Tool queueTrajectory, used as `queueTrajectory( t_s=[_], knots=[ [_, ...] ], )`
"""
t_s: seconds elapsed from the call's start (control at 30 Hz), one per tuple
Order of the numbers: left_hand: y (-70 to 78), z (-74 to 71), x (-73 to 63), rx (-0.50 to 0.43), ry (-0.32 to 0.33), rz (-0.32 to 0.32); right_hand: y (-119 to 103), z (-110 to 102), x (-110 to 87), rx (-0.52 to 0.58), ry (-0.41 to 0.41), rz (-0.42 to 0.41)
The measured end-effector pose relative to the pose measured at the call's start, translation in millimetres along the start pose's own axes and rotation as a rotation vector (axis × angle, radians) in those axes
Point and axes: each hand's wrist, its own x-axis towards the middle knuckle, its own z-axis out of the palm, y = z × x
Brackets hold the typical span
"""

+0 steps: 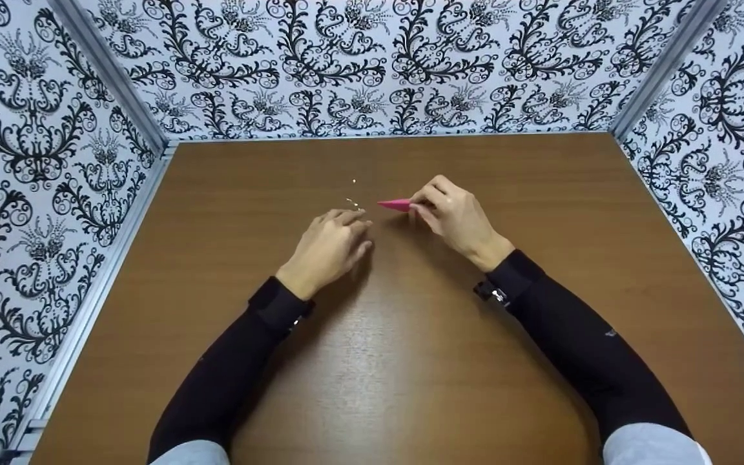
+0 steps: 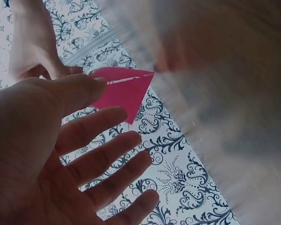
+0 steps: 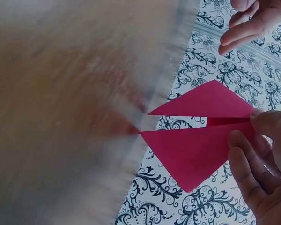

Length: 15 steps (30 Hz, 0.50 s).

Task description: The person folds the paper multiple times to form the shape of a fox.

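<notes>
A folded piece of pink paper [image 1: 395,205] stands on its points at the table's far middle. In the right wrist view, the paper [image 3: 192,157] shows two pointed flaps with a gap between them. My right hand [image 1: 456,213] pinches its right end between thumb and fingers. To the left of the paper, my left hand [image 1: 328,248] hovers palm down, apart from it, holding nothing. The left wrist view shows its fingers [image 2: 107,161] spread and only slightly bent, with the thumb overlapping the paper in the picture.
The brown wooden table [image 1: 372,387] has a glossy patch of reflected light in front. Small whitish specks [image 1: 354,181] show near the left fingertips; I cannot tell what they are. Black-and-white patterned walls [image 1: 346,71] stand behind and on both sides.
</notes>
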Motion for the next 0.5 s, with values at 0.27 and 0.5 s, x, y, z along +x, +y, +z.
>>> queueTrajectory(
  t_s=[0.27, 0.5],
  knots=[
    [-6.3, -1.4, -2.1, -0.016, 0.06, -0.011, -6, -5, -15.9, 0.053, -0.165, -0.017],
    [-8.1, -1.0, -0.3, -0.009, 0.054, -0.023, -19, -7, -24.4, 0.091, -0.338, 0.01]
  ],
)
